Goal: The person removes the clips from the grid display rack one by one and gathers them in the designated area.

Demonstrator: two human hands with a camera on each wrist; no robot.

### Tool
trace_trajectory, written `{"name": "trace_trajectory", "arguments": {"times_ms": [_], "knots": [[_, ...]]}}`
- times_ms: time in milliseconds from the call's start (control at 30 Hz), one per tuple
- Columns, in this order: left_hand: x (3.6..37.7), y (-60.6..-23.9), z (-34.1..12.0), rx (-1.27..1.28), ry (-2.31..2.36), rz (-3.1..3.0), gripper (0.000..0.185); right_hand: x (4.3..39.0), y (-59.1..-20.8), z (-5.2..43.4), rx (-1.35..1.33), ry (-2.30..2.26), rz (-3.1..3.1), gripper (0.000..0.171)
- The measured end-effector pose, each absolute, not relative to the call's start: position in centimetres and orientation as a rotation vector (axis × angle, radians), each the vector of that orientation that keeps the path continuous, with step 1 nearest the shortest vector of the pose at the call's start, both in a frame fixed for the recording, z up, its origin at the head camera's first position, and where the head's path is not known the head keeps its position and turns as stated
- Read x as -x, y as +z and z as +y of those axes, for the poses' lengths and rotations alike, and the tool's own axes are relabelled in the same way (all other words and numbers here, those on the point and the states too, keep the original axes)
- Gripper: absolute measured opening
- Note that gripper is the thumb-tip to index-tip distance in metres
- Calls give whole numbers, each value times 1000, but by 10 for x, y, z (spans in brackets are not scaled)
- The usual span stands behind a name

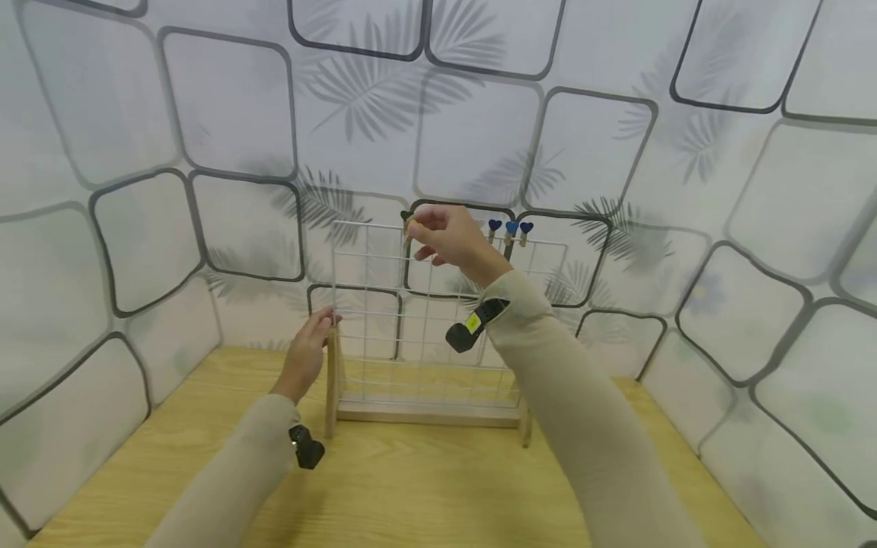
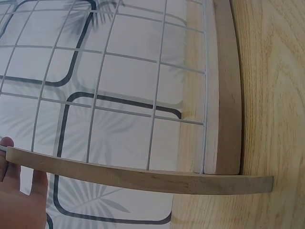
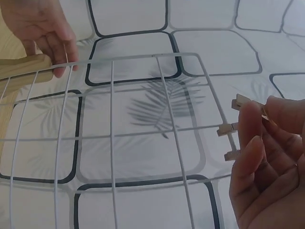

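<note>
White walls [image 1: 229,99] patterned with dark rounded squares and grey leaves surround a yellow wood-grain table [image 1: 397,487]. The right hand [image 1: 447,234] pinches a small pale wooden clothespin [image 3: 242,100] between thumb and finger, near the top edge of a white wire grid [image 3: 113,135], left of centre. The left hand [image 1: 306,358] grips the top of the grid's left wooden upright [image 2: 143,179]. A dark green heart [image 1: 406,215] shows beside the right fingertips; three blue heart-topped clothespins [image 1: 511,227] stand farther right. In the right wrist view, the held pin slants slightly, its wooden end pointing left.
</note>
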State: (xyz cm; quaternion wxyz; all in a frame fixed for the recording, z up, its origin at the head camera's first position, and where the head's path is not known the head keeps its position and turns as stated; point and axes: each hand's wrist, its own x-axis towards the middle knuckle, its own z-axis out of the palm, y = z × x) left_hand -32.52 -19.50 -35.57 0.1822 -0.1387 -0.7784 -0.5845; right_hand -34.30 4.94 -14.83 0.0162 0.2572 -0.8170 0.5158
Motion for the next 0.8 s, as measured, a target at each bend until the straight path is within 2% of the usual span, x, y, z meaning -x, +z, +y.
{"name": "trace_trajectory", "arguments": {"times_ms": [567, 800], "knots": [[325, -357, -197, 419, -1597, -2177, 57, 338, -184, 113, -733, 1536, -2626, 24], [327, -358, -194, 394, -1616, -2209, 54, 337, -205, 144, -675, 1545, -2678, 30]]}}
